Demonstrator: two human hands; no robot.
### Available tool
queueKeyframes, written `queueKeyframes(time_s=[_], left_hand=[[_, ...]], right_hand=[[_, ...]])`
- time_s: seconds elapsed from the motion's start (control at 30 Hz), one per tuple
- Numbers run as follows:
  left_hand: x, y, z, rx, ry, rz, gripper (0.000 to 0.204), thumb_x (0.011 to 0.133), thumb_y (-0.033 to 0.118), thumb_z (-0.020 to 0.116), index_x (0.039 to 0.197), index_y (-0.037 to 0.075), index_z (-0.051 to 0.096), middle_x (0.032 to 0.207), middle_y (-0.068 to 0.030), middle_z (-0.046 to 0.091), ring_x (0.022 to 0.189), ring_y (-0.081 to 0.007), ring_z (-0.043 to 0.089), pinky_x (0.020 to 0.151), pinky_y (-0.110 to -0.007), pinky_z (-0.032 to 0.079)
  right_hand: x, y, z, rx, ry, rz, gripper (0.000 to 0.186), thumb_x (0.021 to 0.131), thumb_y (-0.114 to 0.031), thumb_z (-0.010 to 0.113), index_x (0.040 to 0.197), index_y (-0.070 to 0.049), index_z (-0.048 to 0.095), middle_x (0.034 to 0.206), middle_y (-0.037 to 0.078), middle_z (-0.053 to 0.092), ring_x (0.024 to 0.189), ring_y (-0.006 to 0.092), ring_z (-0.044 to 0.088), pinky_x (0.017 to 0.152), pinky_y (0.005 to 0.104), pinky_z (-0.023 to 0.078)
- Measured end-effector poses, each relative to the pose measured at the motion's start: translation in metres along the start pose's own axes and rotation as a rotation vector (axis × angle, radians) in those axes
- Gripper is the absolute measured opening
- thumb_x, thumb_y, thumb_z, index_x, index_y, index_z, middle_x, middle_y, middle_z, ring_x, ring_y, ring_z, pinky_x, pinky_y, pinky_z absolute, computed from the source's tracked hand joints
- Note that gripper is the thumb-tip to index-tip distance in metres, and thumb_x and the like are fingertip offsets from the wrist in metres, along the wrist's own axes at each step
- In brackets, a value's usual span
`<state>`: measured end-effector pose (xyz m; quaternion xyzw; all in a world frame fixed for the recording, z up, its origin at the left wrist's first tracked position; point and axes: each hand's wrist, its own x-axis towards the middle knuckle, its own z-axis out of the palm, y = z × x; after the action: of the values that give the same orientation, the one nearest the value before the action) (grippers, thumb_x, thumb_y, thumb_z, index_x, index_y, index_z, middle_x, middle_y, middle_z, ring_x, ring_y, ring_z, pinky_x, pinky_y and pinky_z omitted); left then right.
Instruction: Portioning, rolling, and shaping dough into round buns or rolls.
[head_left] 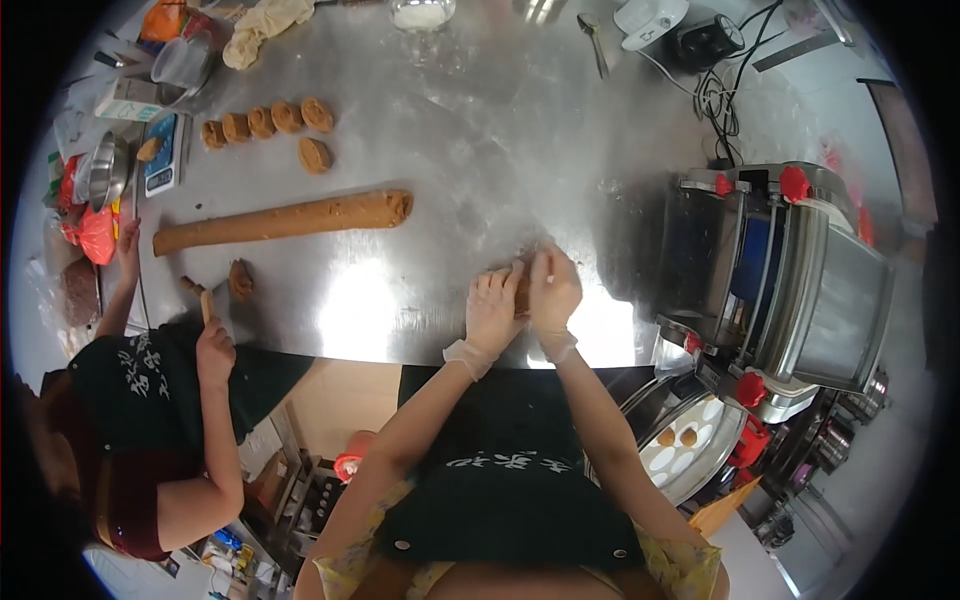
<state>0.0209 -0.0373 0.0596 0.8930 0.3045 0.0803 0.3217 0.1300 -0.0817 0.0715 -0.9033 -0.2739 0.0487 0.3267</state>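
Note:
In thin clear gloves, both my hands meet over the steel table near its front edge. My left hand (492,310) is closed against a small brown dough piece (522,293), partly hidden by the fingers. On its other side my right hand (555,288) presses with curled fingers. A long brown dough log (290,222) lies to the left of my hands. Beyond it stand several cut dough pieces (261,122) in a row, with a single cut piece (314,155) just in front.
At left, a co-worker's hand (215,352) holds a wooden-handled tool near a dough scrap (240,280). A blue scale (163,165) bears a dough lump. To the right stands a metal machine (830,290) with red knobs; below it, a round tray (668,482) holds white paper discs and two dough balls.

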Motion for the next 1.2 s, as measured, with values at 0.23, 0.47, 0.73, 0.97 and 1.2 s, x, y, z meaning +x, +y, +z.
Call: queueKeyframes(time_s=[0.23,0.47,0.73,0.97,1.2], left_hand=[[-0.035,-0.016,-0.026,-0.296,0.195,-0.275,0.091,0.073,0.006,0.08,0.15,0.003,0.033,0.132,-0.0207,0.05,0.117,-0.0404,0.053,0.098,-0.043,0.048],[-0.027,-0.008,-0.025,-0.505,0.338,-0.293,0.068,0.081,-0.004,0.068,0.144,0.003,0.044,0.123,-0.0185,0.059,0.115,-0.0343,0.058,0.099,-0.041,0.048],[-0.027,-0.022,-0.017,-0.525,0.378,-0.373,0.049,0.08,-0.005,0.066,0.128,0.004,0.056,0.116,-0.0152,0.064,0.108,-0.0316,0.062,0.092,-0.04,0.051],[-0.01,-0.021,0.0,-0.42,0.241,-0.423,0.027,0.083,0.007,0.069,0.109,0.006,0.062,0.111,-0.0125,0.065,0.104,-0.0324,0.062,0.084,-0.043,0.052],[0.009,0.001,0.02,-0.058,0.133,-0.239,0.021,0.074,0.014,0.071,0.093,0.008,0.066,0.096,-0.0079,0.061,0.093,-0.0298,0.061,0.073,-0.043,0.053]], right_hand=[[-0.006,0.009,0.026,-0.359,0.005,-0.382,0.024,0.088,-0.015,0.068,0.111,-0.009,0.066,0.084,0.007,0.06,0.078,0.0271,0.061,0.068,0.0392,0.05],[-0.001,0.02,0.038,-0.314,0.009,-0.439,0.022,0.088,-0.015,0.068,0.108,-0.01,0.064,0.086,0.006,0.06,0.074,0.026,0.059,0.063,0.0394,0.046],[0.009,-0.013,0.051,-0.234,-0.116,-0.464,0.015,0.092,-0.025,0.064,0.096,-0.011,0.064,0.082,0.009,0.062,0.073,0.0307,0.062,0.066,0.0457,0.05],[0.038,0.015,0.053,-0.247,0.023,-0.558,0.027,0.098,-0.03,0.059,0.078,-0.011,0.059,0.064,0.01,0.06,0.057,0.0326,0.06,0.051,0.0445,0.048],[0.029,0.021,0.035,-0.118,-0.2,-0.398,0.02,0.095,-0.028,0.064,0.083,-0.011,0.063,0.066,0.01,0.061,0.058,0.0306,0.061,0.052,0.0436,0.048]])
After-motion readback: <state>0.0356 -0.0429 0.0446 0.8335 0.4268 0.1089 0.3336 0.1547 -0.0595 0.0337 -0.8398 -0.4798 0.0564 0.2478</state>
